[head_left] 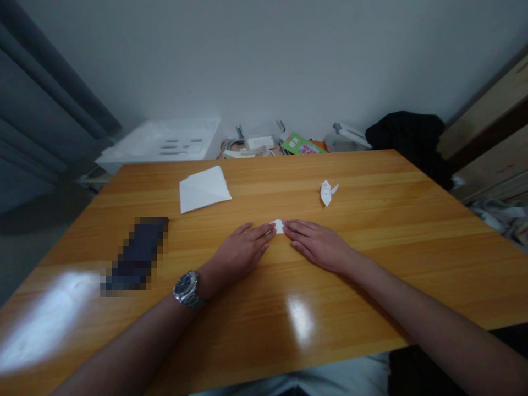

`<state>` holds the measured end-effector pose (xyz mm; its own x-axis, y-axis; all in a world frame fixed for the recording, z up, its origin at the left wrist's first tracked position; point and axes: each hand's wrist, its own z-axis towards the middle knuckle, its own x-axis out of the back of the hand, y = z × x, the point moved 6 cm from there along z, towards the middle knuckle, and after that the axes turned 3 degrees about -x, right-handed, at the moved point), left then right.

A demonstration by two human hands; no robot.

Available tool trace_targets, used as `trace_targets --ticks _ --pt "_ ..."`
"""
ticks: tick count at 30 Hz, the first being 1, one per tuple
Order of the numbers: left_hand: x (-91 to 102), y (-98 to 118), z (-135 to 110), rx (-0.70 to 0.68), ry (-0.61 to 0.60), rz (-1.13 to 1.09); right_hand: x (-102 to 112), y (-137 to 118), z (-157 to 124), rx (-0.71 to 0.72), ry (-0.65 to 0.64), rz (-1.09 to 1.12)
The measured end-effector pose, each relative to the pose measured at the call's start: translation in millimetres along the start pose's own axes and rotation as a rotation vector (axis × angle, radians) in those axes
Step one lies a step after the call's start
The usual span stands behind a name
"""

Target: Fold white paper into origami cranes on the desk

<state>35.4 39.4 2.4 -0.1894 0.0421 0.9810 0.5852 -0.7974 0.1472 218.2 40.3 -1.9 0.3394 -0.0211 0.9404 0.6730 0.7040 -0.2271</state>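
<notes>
A small folded piece of white paper (279, 226) lies on the wooden table (350, 297) between my two hands. My left hand (241, 250), with a metal watch (187, 287) on its wrist, rests flat, its fingertips on the paper's left end. From the other side my right hand (317, 245) touches the right end, fingers stretched out and lying flat. Fingertips hide both ends of the paper. Beyond my right hand sits a white folded paper figure (326, 193) with pointed tips.
White paper sheets (204, 190) lie at the back left, and a dark pixelated object (138, 256) is on the left. Behind the table are a white foam tray (165, 143), a green booklet (301, 144) and a black cloth-like heap (406, 135), with the wall beyond.
</notes>
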Motion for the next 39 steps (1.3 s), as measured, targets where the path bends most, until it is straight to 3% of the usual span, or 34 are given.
trace_targets --ticks 9,17,26,30,39 --pt "-2.0 -3 0 0.023 -0.017 0.014 2 8 -13 -0.041 0.007 0.007" --pt "-4.0 -4 0 0.005 -0.015 0.023 13 7 3 -0.027 -0.002 0.015" --pt "3.9 -7 -3 0.04 0.01 0.074 12 12 5 0.011 0.123 0.04" --pt "3.9 -16 -8 -0.018 -0.044 0.054 11 12 2 0.018 0.119 0.06" --pt "2.4 -24 -11 -0.001 -0.02 0.065 9 10 1 0.039 0.082 0.048"
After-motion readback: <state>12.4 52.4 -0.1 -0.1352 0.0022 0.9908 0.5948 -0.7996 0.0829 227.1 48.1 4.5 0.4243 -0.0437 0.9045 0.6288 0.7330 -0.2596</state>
